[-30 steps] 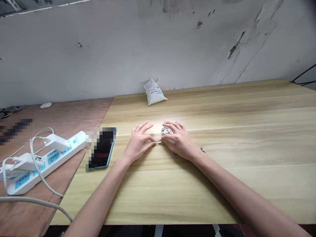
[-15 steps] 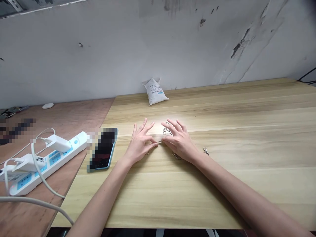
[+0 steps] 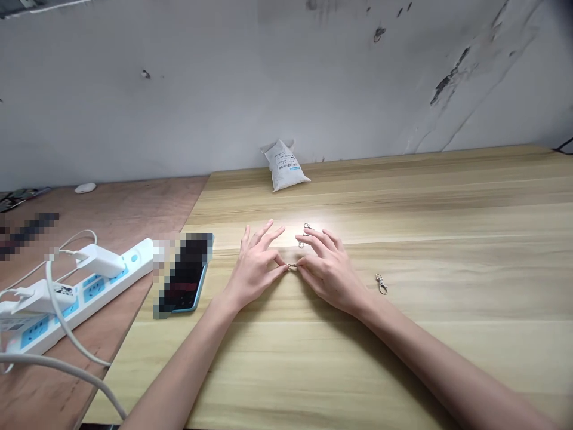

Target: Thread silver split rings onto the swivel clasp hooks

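Small metal piece (image 3: 292,266): between fingertips of both hands, close over table (image 3: 277,352); exact form too small to tell. Left hand (image 3: 255,272): thumb and forefinger pinching left end, other fingers raised. Right hand (image 3: 331,272): pinching right end. Step in hand, judged: two-handed fingertip work. Next move likely calls for steady opposed pinch. Metal parts (image 3: 301,243) beyond right fingers, partly hidden. Swivel clasp (image 3: 381,284) beside right wrist.
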`<action>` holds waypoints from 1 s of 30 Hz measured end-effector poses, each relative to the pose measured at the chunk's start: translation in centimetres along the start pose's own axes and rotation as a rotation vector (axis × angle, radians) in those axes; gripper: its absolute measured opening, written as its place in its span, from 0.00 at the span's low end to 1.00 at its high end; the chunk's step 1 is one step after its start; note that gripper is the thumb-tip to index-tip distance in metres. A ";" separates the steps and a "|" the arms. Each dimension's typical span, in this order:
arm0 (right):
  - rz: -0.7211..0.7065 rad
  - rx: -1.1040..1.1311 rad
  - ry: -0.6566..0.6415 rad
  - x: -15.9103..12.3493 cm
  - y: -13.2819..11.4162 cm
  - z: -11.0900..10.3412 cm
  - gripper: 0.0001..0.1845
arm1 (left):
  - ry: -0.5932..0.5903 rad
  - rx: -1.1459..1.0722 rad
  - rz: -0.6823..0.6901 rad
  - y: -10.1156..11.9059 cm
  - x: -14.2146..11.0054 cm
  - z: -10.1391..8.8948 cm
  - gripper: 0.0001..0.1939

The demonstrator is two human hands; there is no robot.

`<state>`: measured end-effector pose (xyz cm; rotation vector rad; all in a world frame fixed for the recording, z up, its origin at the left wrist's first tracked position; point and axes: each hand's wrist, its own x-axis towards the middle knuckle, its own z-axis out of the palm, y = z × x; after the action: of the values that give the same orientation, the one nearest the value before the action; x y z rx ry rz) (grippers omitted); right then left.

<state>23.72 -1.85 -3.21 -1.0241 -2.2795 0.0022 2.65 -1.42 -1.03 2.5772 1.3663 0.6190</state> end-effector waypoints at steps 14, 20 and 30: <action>-0.070 -0.041 -0.034 -0.1 0.5 -0.6 0.10 | -0.021 -0.025 0.005 0.5 -0.1 0.0 0.10; -0.081 0.033 -0.043 -0.3 0.3 -0.6 0.10 | -0.028 -0.067 -0.006 0.8 -0.1 0.1 0.10; 0.014 0.191 -0.017 -0.1 0.3 -1.2 0.09 | -0.020 -0.178 -0.057 0.1 -0.1 0.0 0.07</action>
<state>24.63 -1.97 -2.38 -0.9429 -2.2374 0.2306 2.69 -1.55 -1.05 2.3903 1.3097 0.6715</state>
